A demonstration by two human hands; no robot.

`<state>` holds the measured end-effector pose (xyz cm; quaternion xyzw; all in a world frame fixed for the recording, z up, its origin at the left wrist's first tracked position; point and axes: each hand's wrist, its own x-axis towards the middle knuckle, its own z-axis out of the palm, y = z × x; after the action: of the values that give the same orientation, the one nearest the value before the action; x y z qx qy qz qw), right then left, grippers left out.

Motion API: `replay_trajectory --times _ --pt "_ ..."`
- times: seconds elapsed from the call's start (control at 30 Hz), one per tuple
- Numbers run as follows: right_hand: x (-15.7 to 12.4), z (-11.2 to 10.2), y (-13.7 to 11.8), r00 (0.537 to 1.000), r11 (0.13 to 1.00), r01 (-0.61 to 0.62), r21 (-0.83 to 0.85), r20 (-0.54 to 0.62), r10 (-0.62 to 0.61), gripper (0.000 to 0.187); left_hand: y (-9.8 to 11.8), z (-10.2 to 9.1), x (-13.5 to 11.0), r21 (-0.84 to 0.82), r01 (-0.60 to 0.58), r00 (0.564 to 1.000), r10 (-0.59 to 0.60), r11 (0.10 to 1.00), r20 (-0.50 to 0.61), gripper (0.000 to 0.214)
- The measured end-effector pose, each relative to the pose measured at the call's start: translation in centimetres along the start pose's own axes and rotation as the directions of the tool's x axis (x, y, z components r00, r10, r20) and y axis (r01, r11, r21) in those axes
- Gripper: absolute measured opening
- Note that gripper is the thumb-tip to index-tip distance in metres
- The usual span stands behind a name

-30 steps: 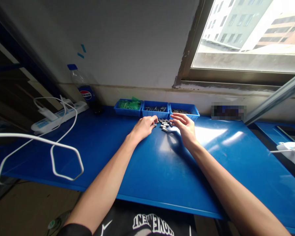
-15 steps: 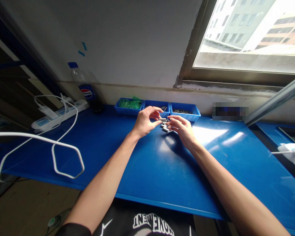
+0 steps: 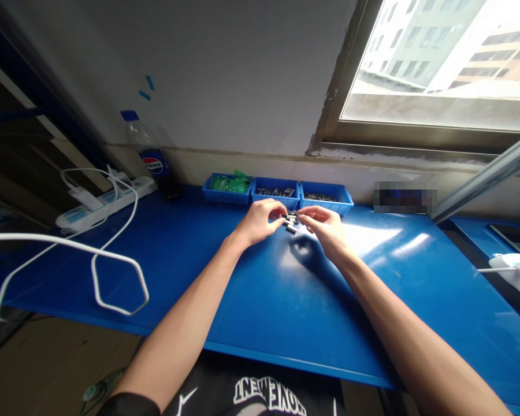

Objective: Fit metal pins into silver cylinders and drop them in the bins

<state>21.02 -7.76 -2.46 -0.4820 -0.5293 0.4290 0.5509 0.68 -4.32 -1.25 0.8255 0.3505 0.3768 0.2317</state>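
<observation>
A small heap of grey metal parts (image 3: 290, 222) lies on the blue table (image 3: 260, 289) in front of three blue bins. My left hand (image 3: 258, 220) sits just left of the heap, its fingertips pinched on one small metal part. My right hand (image 3: 325, 224) is just right of the heap, fingers curled toward the same spot; whether it grips a part is too small to tell. The middle bin (image 3: 275, 193) holds dark metal pieces, the right bin (image 3: 326, 197) thin dark pins, the left bin (image 3: 226, 187) green parts.
A cola bottle (image 3: 149, 153) stands at the back left by the wall. A white power strip (image 3: 104, 202) with a looping white cable (image 3: 112, 271) lies on the left. A white device (image 3: 513, 264) sits at the far right. A window is above right.
Both hands rose from the heap with a part between them half a second ago, then lowered again to the heap, fingertips close together.
</observation>
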Motion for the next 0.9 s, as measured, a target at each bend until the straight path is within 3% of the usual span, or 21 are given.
replay_trajectory --times 0.1,0.2,0.27,0.43,0.63,0.9 --pt "0.1 -0.1 -0.2 0.996 0.994 0.084 0.064 0.019 -0.085 0.039 0.0 0.1 -0.3 0.165 -0.046 0.987 0.019 0.985 0.157 0.014" --pt "0.0 -0.1 -0.1 0.988 0.979 0.131 0.153 0.064 -0.142 0.055 0.2 0.4 -0.6 0.189 -0.103 0.966 0.053 0.976 0.253 0.022" --pt "0.1 -0.1 0.1 0.989 0.978 0.130 0.161 0.055 -0.140 0.054 0.3 0.7 -0.7 0.188 -0.116 0.957 0.059 0.975 0.285 0.022" --pt "0.3 -0.3 0.6 0.994 0.984 0.108 0.140 0.011 -0.111 0.044 0.4 0.8 -0.9 0.216 -0.099 0.951 0.029 0.971 0.306 0.015" --pt "0.4 -0.5 0.6 0.998 0.991 0.066 0.115 -0.031 -0.063 0.038 0.7 1.2 -0.9 0.215 -0.121 0.953 0.053 0.969 0.298 0.028" --pt "0.5 -0.6 0.5 0.998 0.983 0.010 0.182 -0.058 0.001 0.034 0.4 1.2 -0.8 0.275 -0.079 0.960 -0.001 0.958 0.280 0.015"
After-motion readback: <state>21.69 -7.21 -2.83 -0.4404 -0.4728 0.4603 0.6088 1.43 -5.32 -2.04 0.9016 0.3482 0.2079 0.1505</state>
